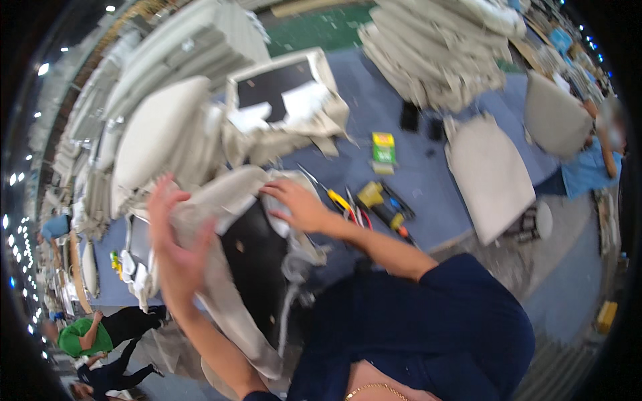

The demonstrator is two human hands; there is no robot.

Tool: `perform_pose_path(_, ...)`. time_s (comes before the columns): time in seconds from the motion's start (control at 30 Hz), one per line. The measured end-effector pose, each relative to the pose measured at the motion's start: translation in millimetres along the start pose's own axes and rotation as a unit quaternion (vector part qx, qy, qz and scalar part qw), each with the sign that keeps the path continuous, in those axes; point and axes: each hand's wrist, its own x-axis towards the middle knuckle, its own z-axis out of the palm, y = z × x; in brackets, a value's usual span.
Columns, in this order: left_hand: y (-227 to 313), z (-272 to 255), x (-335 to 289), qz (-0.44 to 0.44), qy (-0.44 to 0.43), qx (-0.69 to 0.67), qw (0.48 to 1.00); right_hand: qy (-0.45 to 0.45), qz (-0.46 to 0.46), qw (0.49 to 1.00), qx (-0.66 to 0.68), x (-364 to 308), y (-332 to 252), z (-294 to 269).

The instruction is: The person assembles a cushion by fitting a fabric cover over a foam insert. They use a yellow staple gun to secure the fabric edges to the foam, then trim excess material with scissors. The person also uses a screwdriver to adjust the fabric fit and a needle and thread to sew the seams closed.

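Note:
In front of me stands a beige-covered seat cushion (231, 294), tilted, with its black underside (254, 260) toward me and the pale cover folded over its edges. My left hand (177, 240) is over its left edge, fingers spread and somewhat blurred, holding nothing. Across the top right edge lies my right hand (297, 204), its fingers stretched over the beige cover (247, 179) and touching it. A strip of translucent plastic (292, 281) hangs along the right side of the underside.
On the blue table (421, 187) lie a yellow-black power tool (381, 204), red-handled pliers (354, 212) and a green-yellow box (383, 148). Another upturned cushion (281, 100) and stacked covers (438, 50) stand beyond. A beige backrest (490, 174) lies right. Co-workers are at both sides.

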Motion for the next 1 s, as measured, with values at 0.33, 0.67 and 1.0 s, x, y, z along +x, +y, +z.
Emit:
perform_pose_path(0.33, -87.4, 2.2, 21.1, -0.074, -0.018, -0.377, 0.923, 0.026, 0.342, 0.905, -0.251, -182.8, 140.4, -115.3)
perform_pose_path(0.67, -152.7, -27.3, -4.6, -0.195, 0.135, -0.353, 0.905, -0.111, 0.323, 0.867, -0.363, -212.7, 249.0, -173.5)
perform_pose_path(1.0, -194.1, -13.5, -1.5, -0.279, 0.220, -0.362, 0.862, -0.202, 0.325, 0.866, -0.321, -232.2, 239.3, -206.5)
